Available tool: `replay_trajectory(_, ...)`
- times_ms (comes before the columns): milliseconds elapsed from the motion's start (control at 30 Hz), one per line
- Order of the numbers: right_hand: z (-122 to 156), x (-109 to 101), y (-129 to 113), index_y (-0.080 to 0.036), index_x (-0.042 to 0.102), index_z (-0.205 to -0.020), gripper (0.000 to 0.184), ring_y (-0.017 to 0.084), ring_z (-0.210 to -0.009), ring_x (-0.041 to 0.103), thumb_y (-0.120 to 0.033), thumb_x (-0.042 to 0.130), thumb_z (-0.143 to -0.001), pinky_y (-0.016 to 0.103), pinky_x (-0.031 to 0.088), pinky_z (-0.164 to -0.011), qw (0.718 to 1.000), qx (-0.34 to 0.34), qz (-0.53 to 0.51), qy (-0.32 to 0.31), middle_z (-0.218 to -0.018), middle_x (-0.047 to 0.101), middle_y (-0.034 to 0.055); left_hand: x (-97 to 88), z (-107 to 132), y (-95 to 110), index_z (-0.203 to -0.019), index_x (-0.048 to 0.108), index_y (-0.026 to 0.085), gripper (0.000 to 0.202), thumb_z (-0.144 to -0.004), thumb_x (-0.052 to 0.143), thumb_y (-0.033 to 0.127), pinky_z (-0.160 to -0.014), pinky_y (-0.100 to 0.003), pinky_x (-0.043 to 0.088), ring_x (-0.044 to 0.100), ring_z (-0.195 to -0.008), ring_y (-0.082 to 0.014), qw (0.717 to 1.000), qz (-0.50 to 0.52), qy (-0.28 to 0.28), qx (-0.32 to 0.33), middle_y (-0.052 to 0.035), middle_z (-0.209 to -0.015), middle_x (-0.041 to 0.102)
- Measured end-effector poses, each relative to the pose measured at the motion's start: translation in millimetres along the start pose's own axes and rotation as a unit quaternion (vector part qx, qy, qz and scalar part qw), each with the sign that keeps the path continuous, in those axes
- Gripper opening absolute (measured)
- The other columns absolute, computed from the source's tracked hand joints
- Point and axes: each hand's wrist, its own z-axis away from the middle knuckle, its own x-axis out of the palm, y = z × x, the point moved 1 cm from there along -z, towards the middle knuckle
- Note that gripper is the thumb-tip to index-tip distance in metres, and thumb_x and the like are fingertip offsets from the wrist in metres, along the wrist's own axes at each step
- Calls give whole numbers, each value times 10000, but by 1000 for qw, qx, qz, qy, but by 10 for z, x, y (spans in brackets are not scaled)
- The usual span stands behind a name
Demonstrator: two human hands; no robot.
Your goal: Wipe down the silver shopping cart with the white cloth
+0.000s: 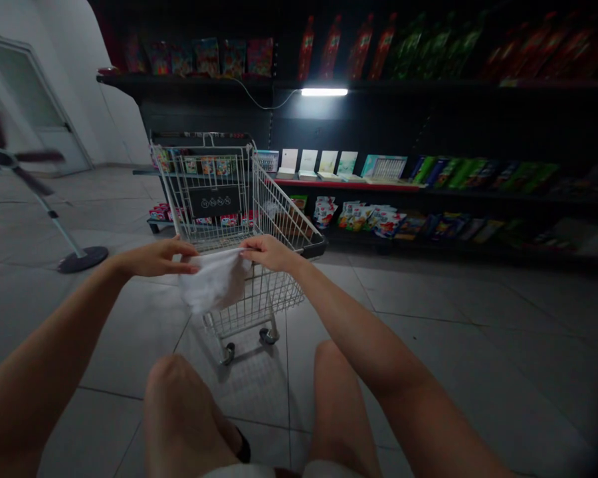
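Note:
A white cloth [215, 282] hangs between my two hands, in front of the near end of a wire shopping cart [279, 292]. My left hand [172, 257] pinches its upper left edge, with the fingers pointing right. At the upper right corner, my right hand [266, 252] holds the cloth between thumb and fingers. The lower part of the cloth is blurred and covers some of the cart's front wires. Whether the cloth touches the cart I cannot tell.
Behind the cart stand dark shelves with bottles [331, 46], bagged goods [389, 219] and boxes, lit by a tube lamp [323, 92]. A standing fan [82, 257] is on the left. My bare knees [177, 385] are below, over the tiled floor [428, 358].

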Motion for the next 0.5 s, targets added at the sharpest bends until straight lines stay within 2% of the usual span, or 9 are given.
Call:
replay_trajectory(33, 21, -20, -10, -131, 664, -840, 209, 87, -674, 457, -289, 534, -881, 237, 356, -677, 1000, 6, -5, 0, -681, 536, -34, 0, -19, 47, -894, 692, 205, 367, -821, 548, 535, -1124, -463, 290, 621, -892, -185, 1000, 10, 7, -2, -2, -855, 705)
replay_trajectory(100, 53, -58, -47, -142, 660, -917, 213, 105, -753, 513, -329, 582, -855, 251, 399, -728, 1000, 10, -19, 0, -799, 608, -4, 11, -55, 172, -846, 656, 197, 345, -808, 549, 523, -911, -365, 462, 604, -780, -168, 997, 56, 41, -16, 0, -766, 659)
replay_trajectory(167, 74, -92, -98, -164, 641, -1047, 362, 129, -880, 552, -391, 696, -771, 265, 429, -789, 999, 0, -39, 12, -994, 648, 32, 32, -77, 313, -858, 623, 196, 335, -816, 535, 516, -660, -274, 464, 561, -660, -146, 990, 119, 74, -32, 1, -706, 612)
replay_trajectory(200, 82, -104, -119, -173, 635, -1064, 434, 137, -909, 553, -413, 746, -720, 267, 432, -798, 999, -5, -39, 11, -1035, 644, 36, 45, -81, 375, -875, 614, 196, 333, -822, 532, 515, -591, -252, 434, 538, -615, -135, 986, 143, 83, -35, 3, -690, 598)
replay_trajectory(233, 91, -111, -133, -175, 641, -1029, 452, 138, -896, 548, -425, 777, -679, 264, 429, -783, 1000, -7, -29, -2, -1008, 641, 28, 56, -82, 424, -883, 607, 197, 327, -815, 547, 511, -560, -242, 413, 522, -591, -127, 984, 154, 87, -33, 8, -679, 589)
replay_trajectory(333, 119, -132, -118, -159, 613, -766, 309, 103, -720, 482, -403, 770, -658, 249, 378, -680, 999, 14, -1, -29, -734, 552, -36, 67, -67, 481, -819, 592, 195, 289, -757, 618, 475, -555, -227, 395, 519, -608, -119, 987, 128, 93, -19, 15, -676, 576)
replay_trajectory(400, 120, -165, -73, -162, 558, -702, 274, 85, -659, 436, -354, 747, -654, 244, 348, -645, 999, 34, -40, 16, -663, 483, -62, 42, -54, 470, -763, 566, 192, 279, -729, 620, 463, -556, -226, 383, 511, -620, -120, 990, 87, 108, -27, 14, -668, 559)
replay_trajectory(500, 41, -256, -24, -172, 533, -767, 247, 90, -688, 458, -305, 712, -661, 247, 380, -672, 982, 34, -131, 131, -704, 497, -60, -54, -72, 494, -767, 554, 193, 274, -740, 558, 466, -572, -254, 380, 501, -623, -137, 982, 24, 176, -62, 1, -658, 545)
